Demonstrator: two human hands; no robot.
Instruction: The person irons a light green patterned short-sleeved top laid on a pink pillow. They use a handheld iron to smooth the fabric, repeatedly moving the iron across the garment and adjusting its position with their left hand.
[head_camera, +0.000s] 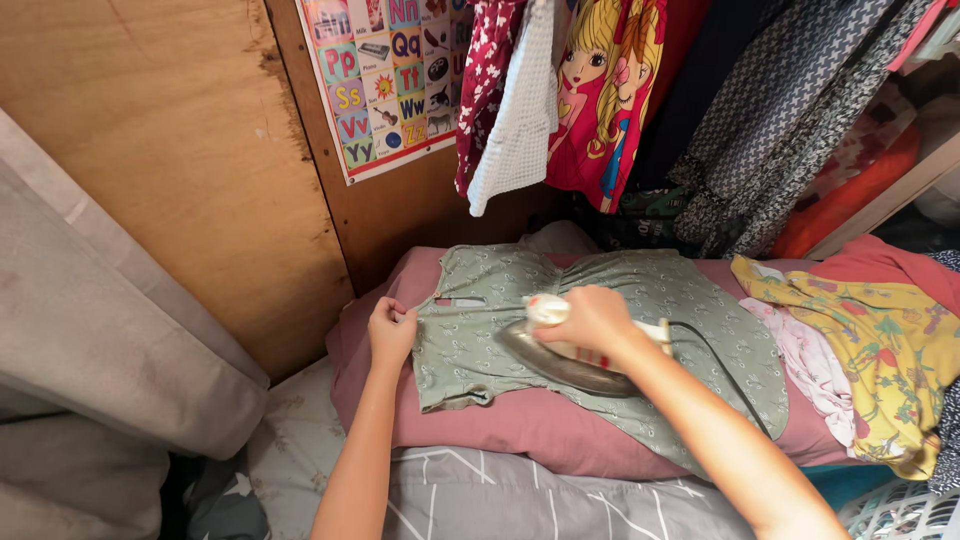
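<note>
Iron (565, 350) sits flat on green top (640, 330) spread over pink pillow (520, 425), right hand (595, 318) fingers closed round handle, left hand (391, 332) pinching top's edge w/ closed fingers; resting too long could scorch fabric, cord (725, 365) may snag.

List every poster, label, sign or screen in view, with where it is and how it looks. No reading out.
Alphabet poster: on the wooden wall, upper middle; rectangular, white border, a grid of bright coloured squares with small pictures, lower edge tilted.
Garment label: small pale strip at the neck of the green top, next to the left hand.
No screens or packages show.
</note>
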